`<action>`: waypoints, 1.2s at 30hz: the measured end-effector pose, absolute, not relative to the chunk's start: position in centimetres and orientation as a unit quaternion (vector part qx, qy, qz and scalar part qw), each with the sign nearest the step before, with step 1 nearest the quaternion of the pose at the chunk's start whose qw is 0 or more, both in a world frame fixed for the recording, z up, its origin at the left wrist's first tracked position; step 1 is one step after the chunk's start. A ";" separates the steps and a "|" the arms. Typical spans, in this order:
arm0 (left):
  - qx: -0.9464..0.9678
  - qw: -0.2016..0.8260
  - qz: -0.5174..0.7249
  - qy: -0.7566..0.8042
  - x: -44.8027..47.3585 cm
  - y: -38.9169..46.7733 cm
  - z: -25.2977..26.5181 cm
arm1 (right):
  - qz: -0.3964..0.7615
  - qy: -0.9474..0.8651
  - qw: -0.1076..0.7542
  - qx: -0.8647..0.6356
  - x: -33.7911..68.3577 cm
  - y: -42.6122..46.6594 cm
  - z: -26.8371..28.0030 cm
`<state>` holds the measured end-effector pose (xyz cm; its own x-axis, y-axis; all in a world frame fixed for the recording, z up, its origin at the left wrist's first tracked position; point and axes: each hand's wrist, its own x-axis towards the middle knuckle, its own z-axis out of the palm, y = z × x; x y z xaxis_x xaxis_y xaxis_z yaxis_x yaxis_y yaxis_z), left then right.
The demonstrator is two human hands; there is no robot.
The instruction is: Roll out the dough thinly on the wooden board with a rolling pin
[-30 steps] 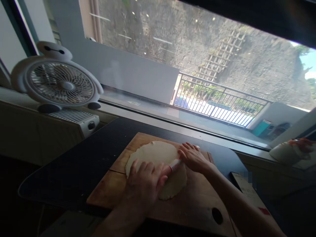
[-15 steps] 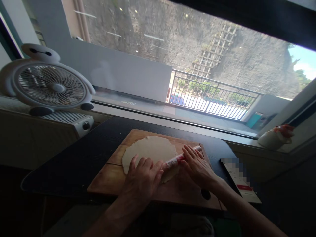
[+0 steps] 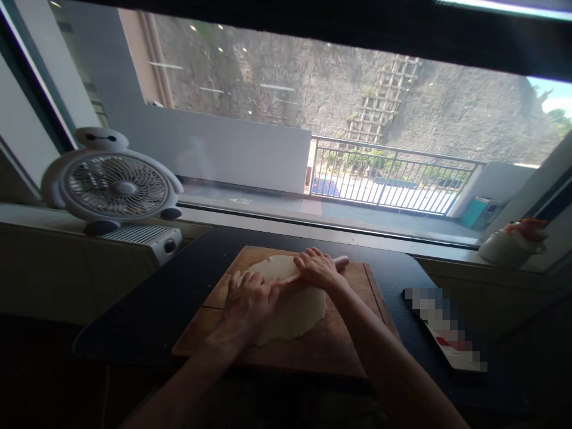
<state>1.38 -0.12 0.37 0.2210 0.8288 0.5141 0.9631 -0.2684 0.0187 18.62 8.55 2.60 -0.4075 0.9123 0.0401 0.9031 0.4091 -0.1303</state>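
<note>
A wide, thin sheet of dough lies on the wooden cutting board. Slanting across the dough is a pale rolling pin, whose far right end sticks out past my fingers. My left hand bears on its near left part with curved fingers, hiding that end. Further along, my right hand is curled over the pin near its right end. Both hands are over the dough, and the pin's middle shows only as a short strip between them.
The board rests on a dark table. A flat, blurred-out object lies at the table's right. A white fan stands on a ribbed unit at the left. A white pot sits on the sill by the window.
Both hands and the pin have moved away from me across the dough, so more dough shows on the near side. My head view has shifted slightly, with the fan now lower and further right.
</note>
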 end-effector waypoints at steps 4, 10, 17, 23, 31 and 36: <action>-0.795 0.124 -0.239 -0.544 2.7 -3.1 -0.2 | 0.004 -0.824 0.114 -0.555 23.1 1.8 0.3; -0.800 0.107 -0.231 -0.543 3.0 -3.2 0.2 | -0.005 -0.815 0.103 -0.570 23.8 -0.5 0.0; -0.754 0.150 -0.220 -0.601 1.5 1.7 0.1 | 0.039 -0.823 0.059 -0.564 17.7 8.8 3.2; -0.790 0.138 -0.223 -0.555 2.2 -1.5 -0.5 | -0.019 -0.804 0.144 -0.577 20.6 2.6 0.2; -0.798 0.127 -0.227 -0.544 2.8 -2.4 -0.2 | -0.055 -0.792 0.160 -0.587 22.4 -2.5 -0.9; -0.762 0.092 -0.204 -0.608 2.0 3.1 1.0 | 0.022 -0.775 0.130 -0.618 19.2 4.9 1.9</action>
